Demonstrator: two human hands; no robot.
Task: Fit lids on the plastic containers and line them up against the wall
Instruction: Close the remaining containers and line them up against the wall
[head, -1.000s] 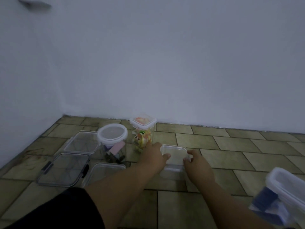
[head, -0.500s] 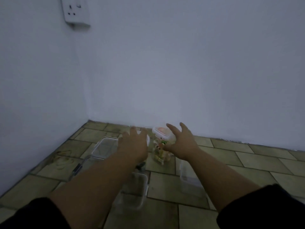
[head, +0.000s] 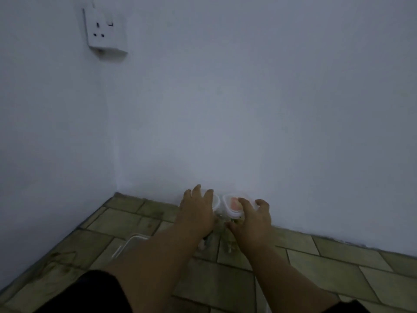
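Plastic jars under both your hands, by the wall.
Your left hand [head: 198, 211] grips the round-lidded jar [head: 215, 203]; your right hand [head: 252, 219] grips the square-lidded jar [head: 232, 205].

A white wall socket [head: 105, 30] hangs above the tiled floor [head: 338, 267].

Bare tiled floor [head: 338, 263] lies open rightward; 2 lidded jars [head: 232, 206] and the wall [head: 248, 109] block ahead.
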